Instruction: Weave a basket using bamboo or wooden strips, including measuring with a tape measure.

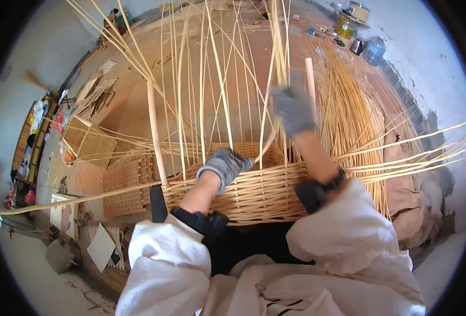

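A half-woven wicker basket point(259, 197) lies in front of my body, with thin willow rods point(181, 105) rising from its walls. Two thick peeled stakes, one at the left corner point(156, 134) and one at the right point(310, 79), stand up from it. My left hand point(225, 164), in a grey knit glove, is closed at the near wall's upper edge, its fingertips pinching a bent weaving rod point(269, 141). Raised above the right part of the basket, my gloved right hand point(294, 109) is smeared by motion beside the upright rods. Whether it grips one is hidden by the blur.
A thick bundle of loose rods point(349, 113) lies on the floor to the right. Long rod ends point(407, 158) stick out rightward from the basket, and one rod point(80, 201) reaches far left. Woven panels point(127, 184) lie at left; a water jug point(374, 50) and kettle point(357, 46) stand far right.
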The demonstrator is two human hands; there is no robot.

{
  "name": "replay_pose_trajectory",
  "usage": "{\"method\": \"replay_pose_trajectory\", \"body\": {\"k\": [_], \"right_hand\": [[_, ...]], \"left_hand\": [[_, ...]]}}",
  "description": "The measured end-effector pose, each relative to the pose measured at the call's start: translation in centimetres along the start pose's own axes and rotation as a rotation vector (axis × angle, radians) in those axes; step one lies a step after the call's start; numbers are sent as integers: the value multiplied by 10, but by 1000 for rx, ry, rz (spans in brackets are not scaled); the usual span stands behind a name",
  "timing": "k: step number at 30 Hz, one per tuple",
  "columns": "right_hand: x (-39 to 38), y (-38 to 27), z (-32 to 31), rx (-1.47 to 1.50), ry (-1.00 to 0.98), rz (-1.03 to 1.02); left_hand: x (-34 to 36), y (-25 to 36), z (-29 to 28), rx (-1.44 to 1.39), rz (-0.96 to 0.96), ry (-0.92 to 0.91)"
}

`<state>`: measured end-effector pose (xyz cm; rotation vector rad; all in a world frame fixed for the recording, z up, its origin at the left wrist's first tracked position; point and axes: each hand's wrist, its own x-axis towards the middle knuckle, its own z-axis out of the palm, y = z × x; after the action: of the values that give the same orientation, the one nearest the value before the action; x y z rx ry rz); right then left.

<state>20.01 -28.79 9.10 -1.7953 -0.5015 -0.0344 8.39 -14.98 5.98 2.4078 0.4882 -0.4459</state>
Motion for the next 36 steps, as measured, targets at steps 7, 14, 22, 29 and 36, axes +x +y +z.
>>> {"method": "replay_pose_trajectory", "body": {"k": [7, 14, 22, 29, 36], "right_hand": [[-118, -11, -20, -882, 171, -450], [-86, 36, -113, 743, 237, 215], [-37, 0, -120, -23, -183, 195], [-49, -29, -63, -1301, -331, -204], [-124, 7, -97, -1288, -275, 86]], "left_hand": [[30, -6, 11, 198, 82, 119], [28, 79, 11, 227, 393, 209], [-29, 81, 83, 288, 511, 235], [-23, 49, 104, 182, 435, 541], [-38, -1, 107, -1069, 704, 541]]}}
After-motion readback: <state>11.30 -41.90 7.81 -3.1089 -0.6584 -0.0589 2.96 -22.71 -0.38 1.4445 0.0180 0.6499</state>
